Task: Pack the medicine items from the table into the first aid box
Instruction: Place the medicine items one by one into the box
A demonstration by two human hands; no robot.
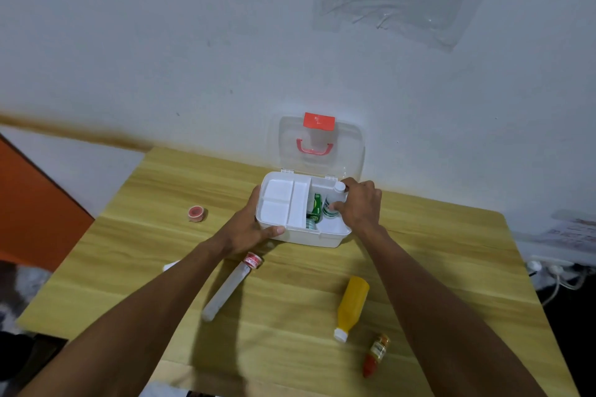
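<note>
The white first aid box [322,239] stands open at the back of the wooden table, its clear lid [317,145] with red handle leaning on the wall. A white tray insert [283,203] covers its left part. My left hand [248,229] grips the box's left front corner. My right hand [358,203] holds a small white bottle [335,200] with a green label, tilted over the box's right side. A green packet [316,208] lies inside beside it. On the table lie a long white tube [227,288] with red cap, a yellow bottle [353,304] and a small red-capped bottle [375,354].
A pink tape roll [196,213] sits at the table's left. A small white item [171,265] peeks out beside my left forearm. The wall rises right behind the box. A power strip with cables [554,271] lies off the table's right edge.
</note>
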